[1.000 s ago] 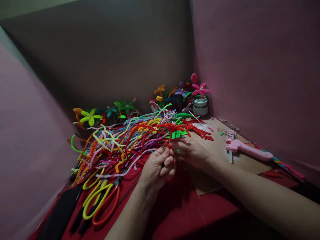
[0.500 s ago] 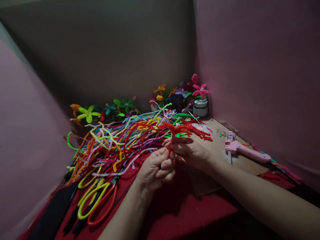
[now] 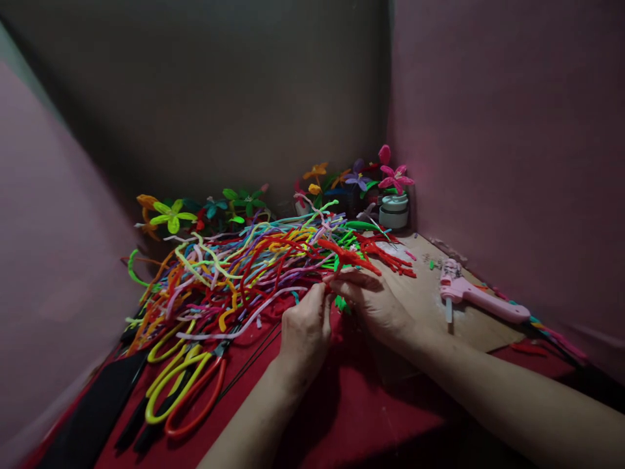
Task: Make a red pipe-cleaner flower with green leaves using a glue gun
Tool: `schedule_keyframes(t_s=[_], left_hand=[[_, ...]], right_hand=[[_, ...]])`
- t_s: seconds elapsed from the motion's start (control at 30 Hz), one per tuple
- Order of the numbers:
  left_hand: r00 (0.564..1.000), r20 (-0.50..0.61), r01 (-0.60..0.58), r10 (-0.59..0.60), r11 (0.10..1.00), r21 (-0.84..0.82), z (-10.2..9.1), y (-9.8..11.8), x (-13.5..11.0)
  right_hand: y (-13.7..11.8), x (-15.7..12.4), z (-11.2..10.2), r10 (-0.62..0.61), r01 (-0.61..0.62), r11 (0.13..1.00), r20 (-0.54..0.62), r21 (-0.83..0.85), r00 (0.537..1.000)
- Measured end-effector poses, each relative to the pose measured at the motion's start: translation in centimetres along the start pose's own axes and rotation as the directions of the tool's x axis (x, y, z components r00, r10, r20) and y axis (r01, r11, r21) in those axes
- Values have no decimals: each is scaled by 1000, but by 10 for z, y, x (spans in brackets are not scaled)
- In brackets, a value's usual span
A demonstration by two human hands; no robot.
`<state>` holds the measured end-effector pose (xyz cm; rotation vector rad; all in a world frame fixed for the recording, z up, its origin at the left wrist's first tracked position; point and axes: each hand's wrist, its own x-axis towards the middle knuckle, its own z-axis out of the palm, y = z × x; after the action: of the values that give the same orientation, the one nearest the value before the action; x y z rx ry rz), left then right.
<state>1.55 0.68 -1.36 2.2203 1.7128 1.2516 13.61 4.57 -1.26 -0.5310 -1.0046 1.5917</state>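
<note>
Between my two hands is a red pipe-cleaner flower [image 3: 349,258], its petals spreading above my fingers. My left hand [image 3: 306,326] is closed at its lower end, knuckles turned up, so the stem is mostly hidden. My right hand [image 3: 374,303] pinches it from the right, fingers bent over just below the petals. Right behind lie more red pipe cleaners [image 3: 393,257] and a green piece [image 3: 342,304] below the right fingers. A big heap of coloured pipe cleaners [image 3: 234,260] spreads to the left of my hands.
A pink glue gun [image 3: 481,299] lies on a brown board [image 3: 424,306] at right. Pliers with yellow handles [image 3: 168,394] and a red-handled tool [image 3: 195,407] lie front left. Finished flowers [image 3: 170,215] and a pale jar [image 3: 393,212] line the back wall.
My left hand has rolled over, its knuckles now up and its curled fingers hidden. The red flower has tipped lower and to the right, still between both hands. The view has shifted slightly.
</note>
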Motion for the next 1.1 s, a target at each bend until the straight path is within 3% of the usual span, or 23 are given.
schedule_keyframes(t_s=[0.13,0.27,0.43,0.57,0.8,0.93,1.1], left_hand=[[996,14,84,-83,985,-149,-4,2,3],[976,82,218,-202,911,-351,-8,6,6],[921,190,384,-339,721,-576,-10,7,8],[879,302,467,-369,537,-703,-11,10,9],[841,450,529,-301,284,-799,-14,12,11],[796,568,597,-209,117,-794,-17,8,12],[754,655,650,-59,-78,-756,-19,2,10]], right_hand=[[1,0,-4,-57,61,992,46,-113,997],[-10,-2,-4,-75,122,959,186,-257,980],[-23,-4,2,-36,108,921,194,-374,980],[-19,-3,0,-8,66,948,186,-310,982],[-8,3,-7,39,-26,996,145,-90,989],[-10,2,-5,59,-50,995,107,-84,993],[-13,-1,-4,53,-32,995,241,-91,969]])
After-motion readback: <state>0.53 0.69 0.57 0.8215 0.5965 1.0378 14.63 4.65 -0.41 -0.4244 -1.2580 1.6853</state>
